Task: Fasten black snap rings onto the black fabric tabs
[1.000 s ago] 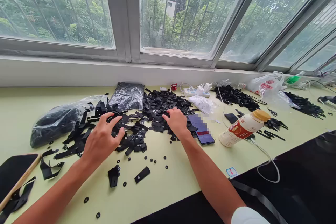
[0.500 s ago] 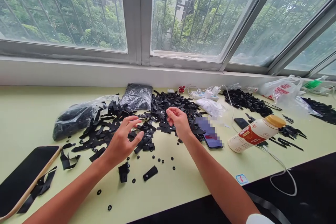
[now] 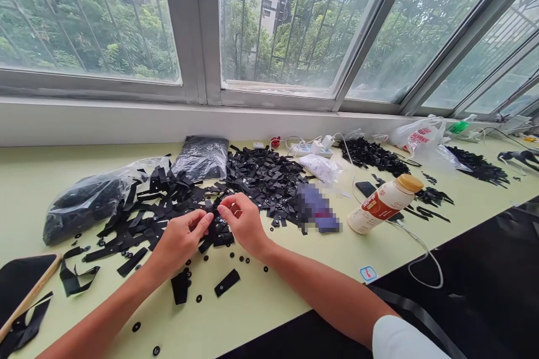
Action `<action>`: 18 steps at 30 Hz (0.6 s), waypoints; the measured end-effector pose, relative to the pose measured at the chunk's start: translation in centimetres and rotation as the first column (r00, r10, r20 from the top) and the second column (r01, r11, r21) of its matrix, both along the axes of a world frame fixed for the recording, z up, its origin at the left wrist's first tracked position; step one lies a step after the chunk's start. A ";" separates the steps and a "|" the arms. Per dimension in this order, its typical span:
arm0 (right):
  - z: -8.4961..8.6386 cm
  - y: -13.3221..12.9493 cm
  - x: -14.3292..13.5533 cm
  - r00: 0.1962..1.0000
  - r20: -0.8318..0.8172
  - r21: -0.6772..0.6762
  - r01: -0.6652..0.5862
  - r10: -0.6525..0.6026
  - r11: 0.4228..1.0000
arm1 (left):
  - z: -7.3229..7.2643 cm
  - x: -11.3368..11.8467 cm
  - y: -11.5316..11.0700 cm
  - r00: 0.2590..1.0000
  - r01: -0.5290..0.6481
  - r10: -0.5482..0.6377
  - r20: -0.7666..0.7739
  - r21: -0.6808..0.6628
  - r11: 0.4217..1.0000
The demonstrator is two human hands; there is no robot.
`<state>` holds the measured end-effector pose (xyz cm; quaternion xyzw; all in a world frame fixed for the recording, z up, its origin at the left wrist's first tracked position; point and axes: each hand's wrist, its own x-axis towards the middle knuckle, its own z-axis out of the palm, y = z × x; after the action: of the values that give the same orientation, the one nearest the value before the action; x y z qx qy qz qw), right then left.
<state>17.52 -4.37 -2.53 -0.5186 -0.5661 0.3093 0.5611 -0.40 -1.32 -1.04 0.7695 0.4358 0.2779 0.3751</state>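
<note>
My left hand (image 3: 182, 238) and my right hand (image 3: 246, 225) face each other, almost touching, above the near edge of a heap of black fabric strips (image 3: 265, 174). On each hand, thumb and forefinger are pinched together. Whatever lies between the fingertips is too small and dark against the heap to make out. Below the hands, a black label marked M (image 3: 227, 282) lies flat on the pale table, beside a folded black strip (image 3: 180, 287). Several small black round discs with light centres, one a loose disc (image 3: 136, 326), are scattered around.
A clear bag of black pieces (image 3: 88, 202) and a second packed bag (image 3: 202, 157) lie behind at left. To the right are a tilted drink bottle (image 3: 385, 205), a pixelated phone (image 3: 320, 210), a white cable (image 3: 438, 269) and more black strips (image 3: 370, 155). A dark tablet-like device (image 3: 25, 277) sits at left.
My hands have come together from apart. The left hand's spread fingers have closed into a pinch. The view has turned to the right, so the table's contents sit further left.
</note>
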 end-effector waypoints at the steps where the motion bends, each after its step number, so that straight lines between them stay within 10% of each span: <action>1: 0.0 -0.1 0.1 0.994 0.106 0.066 -0.009 0.002 0.998 | 0.0 -0.1 0.1 1.000 0.006 -0.006 -0.006 -0.003 1.000; 18: 1.1 -0.7 1.1 0.642 0.760 0.153 -0.324 0.098 0.934 | 0.6 -1.7 1.5 0.927 0.367 -0.373 -0.044 -0.109 0.924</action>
<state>18.61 -5.02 -1.48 -0.4455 -0.8388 0.0537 0.3083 -2.05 0.16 -0.45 0.8269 0.3077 0.1554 0.4442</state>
